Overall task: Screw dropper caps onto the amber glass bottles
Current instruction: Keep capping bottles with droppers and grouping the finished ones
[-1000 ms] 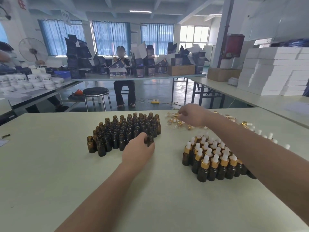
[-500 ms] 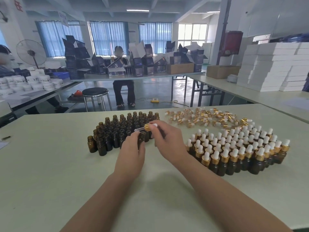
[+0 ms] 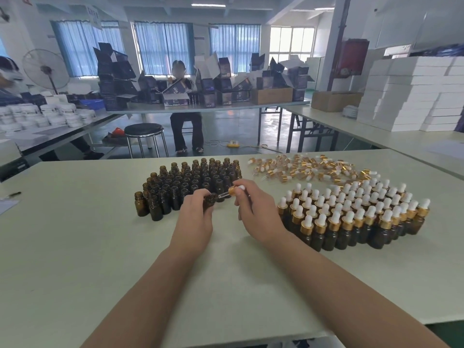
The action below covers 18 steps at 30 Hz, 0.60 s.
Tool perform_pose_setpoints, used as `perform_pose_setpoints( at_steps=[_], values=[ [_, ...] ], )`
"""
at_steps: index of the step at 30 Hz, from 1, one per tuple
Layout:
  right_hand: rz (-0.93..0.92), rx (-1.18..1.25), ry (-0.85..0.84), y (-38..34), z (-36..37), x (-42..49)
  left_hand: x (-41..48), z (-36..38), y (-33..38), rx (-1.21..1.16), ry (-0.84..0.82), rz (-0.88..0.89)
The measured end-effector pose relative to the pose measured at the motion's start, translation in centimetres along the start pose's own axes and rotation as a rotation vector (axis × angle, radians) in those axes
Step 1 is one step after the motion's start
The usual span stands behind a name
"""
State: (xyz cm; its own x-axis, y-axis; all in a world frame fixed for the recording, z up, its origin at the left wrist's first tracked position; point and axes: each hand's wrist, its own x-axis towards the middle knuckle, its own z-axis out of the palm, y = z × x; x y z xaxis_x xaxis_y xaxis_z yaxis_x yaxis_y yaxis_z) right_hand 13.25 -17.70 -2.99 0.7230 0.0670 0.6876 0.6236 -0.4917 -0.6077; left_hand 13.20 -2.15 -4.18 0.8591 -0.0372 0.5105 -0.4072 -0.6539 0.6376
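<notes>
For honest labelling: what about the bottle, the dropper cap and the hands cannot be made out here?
Head view: body of the held bottle, hidden by the left hand; only the mouth shows.
Head view: whether the glass tip of the dropper cap, pinched by the right hand, is inside that mouth; too small.
Head view: loose caps far back; too small to count.
</notes>
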Motion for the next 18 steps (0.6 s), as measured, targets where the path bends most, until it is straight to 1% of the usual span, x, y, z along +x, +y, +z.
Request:
perform_pose_setpoints(
  at_steps=[3,9,13,18],
  values=[
    [0.028,0.015,0.007,0.4,0.0,0.0,0.0,0.1,0.0,0.020,-0.024,0.028],
    [0.030,0.048,0.038,0.4,0.0,-0.1,0.0,0.0,-0.2,0.031,0.000,0.017],
    [0.040,0.070,-0.015,0.5,0.3,-0.3,0.0,0.0,-0.2,0.040,0.000,0.047],
    [0.128,0.075,-0.061,1.2,0.6,-0.4,-0.1,0.0,0.0,0.058,-0.020,0.118]
  ],
)
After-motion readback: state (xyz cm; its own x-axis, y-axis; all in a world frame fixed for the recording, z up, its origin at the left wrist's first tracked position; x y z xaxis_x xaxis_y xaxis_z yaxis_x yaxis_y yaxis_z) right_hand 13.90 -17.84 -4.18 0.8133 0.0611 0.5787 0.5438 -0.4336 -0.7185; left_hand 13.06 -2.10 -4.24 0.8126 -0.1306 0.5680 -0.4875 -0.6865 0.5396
